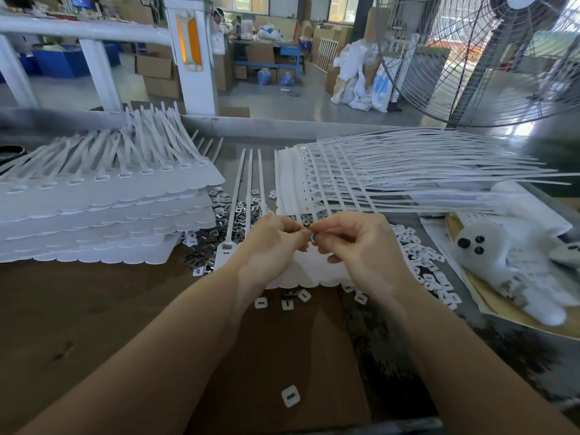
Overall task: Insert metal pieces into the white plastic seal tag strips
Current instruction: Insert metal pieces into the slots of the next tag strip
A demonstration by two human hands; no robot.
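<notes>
A small metal piece [312, 236] is pinched between the fingertips of both hands at the picture's centre, the left hand [272, 243] and right hand [357, 243] clamped on it together, over a sheet of white seal tag strips [301, 268] on the bench [94, 309]. Loose metal pieces [238, 211] lie at 11 o'clock, stacked strips [103, 211] at 9, white caps [420, 262] at 3.

two hands [273, 243] [361, 243], one fan [489, 58], one plush toy [502, 255]. Two big stacks of tag strips [103, 211] [376, 180], metal pieces [219, 221] and white caps [420, 262] too many to count.
</notes>
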